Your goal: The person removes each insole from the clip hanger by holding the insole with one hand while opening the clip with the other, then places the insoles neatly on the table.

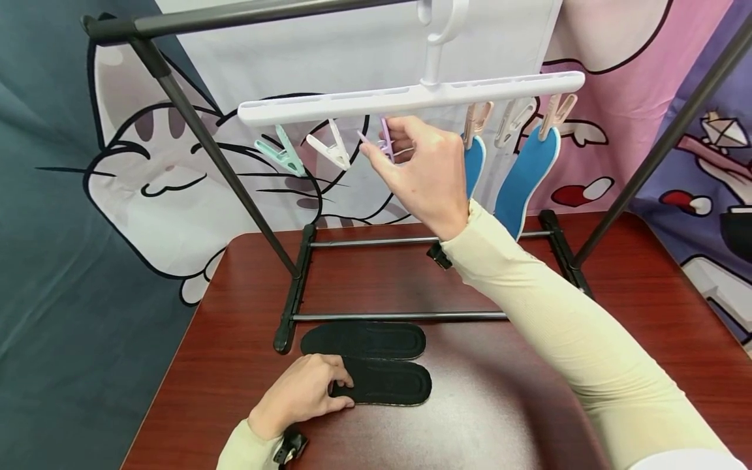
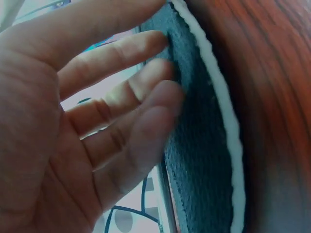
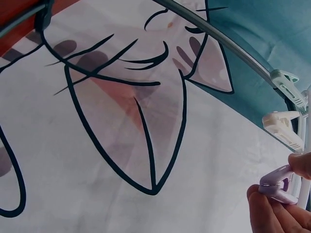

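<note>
My right hand (image 1: 425,166) is raised to the white hanger (image 1: 405,98) and pinches a purple clothes peg (image 3: 278,185) between thumb and fingers. In the right wrist view no insole shows in that peg. Down on the table, my left hand (image 1: 308,388) is at the left end of the nearer black insole (image 1: 390,382). In the left wrist view its loosely bent fingers are over the dark insole (image 2: 206,131) with a white edge, and the fingertips seem to touch it. Just behind lies a second black insole (image 1: 364,339).
Two blue insoles (image 1: 525,176) hang from beige pegs (image 1: 557,117) at the hanger's right, with a white peg (image 1: 514,124) between them. A green peg (image 1: 282,153) and a white peg (image 1: 331,145) hang at its left. The dark metal rack (image 1: 217,140) stands on the brown table (image 1: 235,313).
</note>
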The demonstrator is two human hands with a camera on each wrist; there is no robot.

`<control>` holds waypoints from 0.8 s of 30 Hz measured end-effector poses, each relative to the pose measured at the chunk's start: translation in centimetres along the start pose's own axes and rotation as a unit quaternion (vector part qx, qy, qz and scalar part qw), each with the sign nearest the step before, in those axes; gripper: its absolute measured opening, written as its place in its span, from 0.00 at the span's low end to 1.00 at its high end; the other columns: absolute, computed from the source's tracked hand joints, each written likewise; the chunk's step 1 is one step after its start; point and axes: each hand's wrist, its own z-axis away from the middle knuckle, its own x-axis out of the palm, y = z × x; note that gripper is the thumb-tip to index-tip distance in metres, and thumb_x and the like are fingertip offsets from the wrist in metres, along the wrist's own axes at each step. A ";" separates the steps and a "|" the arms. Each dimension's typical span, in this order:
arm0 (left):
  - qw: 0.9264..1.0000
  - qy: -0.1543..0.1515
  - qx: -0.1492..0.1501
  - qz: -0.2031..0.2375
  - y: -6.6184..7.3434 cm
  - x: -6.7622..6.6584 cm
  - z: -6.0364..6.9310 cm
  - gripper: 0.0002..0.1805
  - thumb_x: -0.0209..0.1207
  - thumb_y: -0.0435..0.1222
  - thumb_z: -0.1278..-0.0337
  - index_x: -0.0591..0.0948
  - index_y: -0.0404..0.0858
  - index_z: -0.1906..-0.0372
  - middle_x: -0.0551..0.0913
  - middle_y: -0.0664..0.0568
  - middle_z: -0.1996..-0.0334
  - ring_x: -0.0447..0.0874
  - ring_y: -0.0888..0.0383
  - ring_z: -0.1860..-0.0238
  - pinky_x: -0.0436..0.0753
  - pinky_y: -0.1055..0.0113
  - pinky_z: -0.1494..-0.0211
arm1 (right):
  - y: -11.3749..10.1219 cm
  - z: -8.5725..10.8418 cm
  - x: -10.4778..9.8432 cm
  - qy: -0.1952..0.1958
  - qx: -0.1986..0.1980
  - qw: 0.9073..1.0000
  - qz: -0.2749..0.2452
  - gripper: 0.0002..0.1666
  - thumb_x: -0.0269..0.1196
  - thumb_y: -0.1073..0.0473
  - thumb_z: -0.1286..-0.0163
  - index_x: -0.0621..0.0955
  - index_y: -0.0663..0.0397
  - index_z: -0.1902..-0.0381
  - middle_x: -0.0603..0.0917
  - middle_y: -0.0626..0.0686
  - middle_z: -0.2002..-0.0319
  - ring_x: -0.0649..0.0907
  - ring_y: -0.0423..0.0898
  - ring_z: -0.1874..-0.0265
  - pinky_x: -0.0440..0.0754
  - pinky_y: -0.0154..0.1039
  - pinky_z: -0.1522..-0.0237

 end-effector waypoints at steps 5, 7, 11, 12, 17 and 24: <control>0.999 0.028 0.015 -0.002 0.0 0.1 -0.3 0.09 0.73 0.48 0.48 0.90 0.51 0.64 0.81 0.68 0.67 0.72 0.77 0.74 0.72 0.78 0.72 | -0.1 0.0 0.1 -0.001 -0.002 1.000 0.000 0.18 0.74 0.54 0.39 0.86 0.64 0.60 0.89 0.55 0.69 0.89 0.42 0.71 0.84 0.33 0.65; 0.999 0.039 0.020 -0.008 0.0 0.1 -0.4 0.09 0.73 0.49 0.49 0.90 0.51 0.64 0.80 0.68 0.69 0.72 0.76 0.74 0.71 0.78 0.72 | -0.1 0.0 0.1 -0.003 0.001 1.000 -0.002 0.19 0.74 0.54 0.39 0.86 0.64 0.58 0.89 0.55 0.68 0.89 0.42 0.70 0.84 0.33 0.65; 0.998 0.051 0.029 -0.015 -0.1 0.0 -0.6 0.10 0.73 0.49 0.49 0.89 0.51 0.64 0.79 0.67 0.71 0.72 0.74 0.74 0.72 0.76 0.71 | -0.1 0.2 0.0 -0.010 0.005 1.000 -0.015 0.20 0.73 0.55 0.38 0.86 0.65 0.56 0.90 0.55 0.67 0.89 0.43 0.69 0.84 0.33 0.64; 0.998 0.052 0.031 -0.014 0.0 0.0 -0.7 0.11 0.73 0.49 0.49 0.89 0.51 0.63 0.79 0.67 0.70 0.73 0.74 0.74 0.72 0.76 0.71 | -0.1 0.3 0.0 -0.010 0.003 1.000 -0.018 0.20 0.73 0.55 0.38 0.86 0.65 0.56 0.90 0.56 0.67 0.89 0.43 0.69 0.84 0.33 0.64; 0.998 0.060 0.035 -0.012 0.2 -0.3 -1.2 0.12 0.73 0.51 0.49 0.89 0.50 0.62 0.80 0.66 0.70 0.73 0.73 0.74 0.72 0.77 0.71 | -0.1 0.4 -0.3 -0.008 0.000 1.000 -0.024 0.20 0.73 0.56 0.38 0.86 0.67 0.56 0.90 0.56 0.65 0.89 0.43 0.70 0.84 0.33 0.65; 0.996 0.077 0.045 -0.011 0.5 -0.9 -2.0 0.13 0.72 0.51 0.48 0.89 0.49 0.61 0.81 0.64 0.71 0.66 0.77 0.79 0.68 0.79 0.76 | -0.2 0.6 -0.9 -0.002 0.009 1.000 -0.018 0.18 0.73 0.57 0.38 0.86 0.66 0.57 0.90 0.55 0.65 0.89 0.43 0.71 0.84 0.33 0.65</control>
